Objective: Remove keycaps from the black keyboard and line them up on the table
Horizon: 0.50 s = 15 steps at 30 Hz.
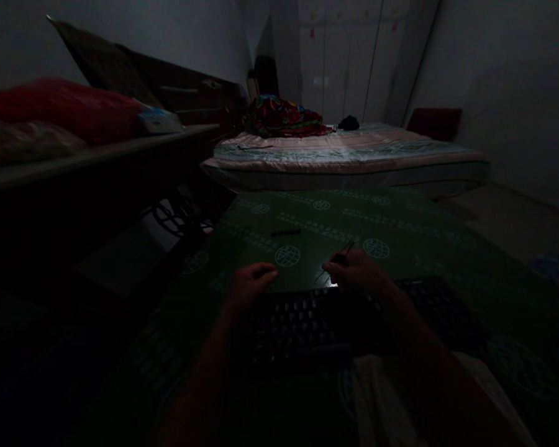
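A black keyboard (302, 320) lies on a green table cover (302, 214) printed with pale globes. My right hand (354, 270) is closed over its far edge, fingers pinching a thin tool that looks like a wire keycap puller (348, 247). Fine prongs stick out on both sides of the fingers. Beside the keyboard's far left corner is my left hand (254, 282), fingers loosely bent, thumb and forefinger slightly apart, with nothing visible in them. Beyond the hands, several small dark pieces, probably keycaps (286, 233), stand in a row. My right forearm hides part of the keys.
Pale cloth (382, 397) lies below my right forearm. A bed (354, 161) stands past the table, with a patterned red blanket (284, 118) on it. At left, a shelf (168, 139) bears a red bag (69, 108). The room is very dark.
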### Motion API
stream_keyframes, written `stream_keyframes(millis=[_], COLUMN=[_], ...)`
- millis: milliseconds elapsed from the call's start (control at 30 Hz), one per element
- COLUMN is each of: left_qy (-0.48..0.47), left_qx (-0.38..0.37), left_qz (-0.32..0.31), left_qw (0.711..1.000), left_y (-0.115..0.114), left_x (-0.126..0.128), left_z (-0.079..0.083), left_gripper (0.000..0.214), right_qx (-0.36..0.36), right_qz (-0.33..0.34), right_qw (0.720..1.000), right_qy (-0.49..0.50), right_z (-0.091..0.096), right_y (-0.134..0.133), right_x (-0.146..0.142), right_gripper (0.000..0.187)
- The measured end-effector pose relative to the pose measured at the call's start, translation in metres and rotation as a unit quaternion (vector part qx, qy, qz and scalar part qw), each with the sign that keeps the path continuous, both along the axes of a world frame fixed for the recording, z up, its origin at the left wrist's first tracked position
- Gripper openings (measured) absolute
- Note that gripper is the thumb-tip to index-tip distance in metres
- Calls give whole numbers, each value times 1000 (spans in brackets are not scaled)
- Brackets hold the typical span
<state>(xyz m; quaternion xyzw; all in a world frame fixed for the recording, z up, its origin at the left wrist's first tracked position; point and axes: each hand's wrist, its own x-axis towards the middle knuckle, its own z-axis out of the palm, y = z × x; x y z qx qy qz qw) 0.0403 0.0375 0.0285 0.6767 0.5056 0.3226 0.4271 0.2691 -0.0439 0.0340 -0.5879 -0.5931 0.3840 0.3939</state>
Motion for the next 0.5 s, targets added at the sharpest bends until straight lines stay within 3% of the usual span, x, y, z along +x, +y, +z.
stream_keyframes(millis=[100,167,333,500], left_qy=[52,72,119,125], left_qx=[86,144,245,261], left_qz=[-117,-158,-168,-157], left_qw=[988,974,947,944], left_y=[-18,-29,-44,-46], left_x=[15,25,39,41], left_z=[8,8,-2,-8], left_gripper=[17,14,11,7], right_qx=[4,12,50,57], right_qz=[-3,3,27,32], right_qw=[1000,999,995,992], right_qy=[-28,-46,-82,-109], right_z=[2,3,8,13], right_y=[0,0,-3,-5], right_x=[-4,-6,-12,-19], right_gripper=[34,34,35,35])
